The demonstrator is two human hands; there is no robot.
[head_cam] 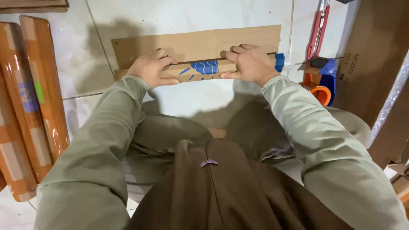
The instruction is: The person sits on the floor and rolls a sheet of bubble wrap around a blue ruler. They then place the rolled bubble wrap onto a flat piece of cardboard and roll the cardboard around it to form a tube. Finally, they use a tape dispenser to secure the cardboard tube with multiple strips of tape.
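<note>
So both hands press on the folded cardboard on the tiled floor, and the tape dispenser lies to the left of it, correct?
Not quite. In the head view both hands do press the folded cardboard, but the tape dispenser lies to its right.

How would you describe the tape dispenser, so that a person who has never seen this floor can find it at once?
Start from the white tiled floor and the flat cardboard piece that both hands press down. Go to the right of the right hand, up to the tall brown box. The tape dispenser lies there: the only tool with a red handle, blue body and orange roll core.
</note>
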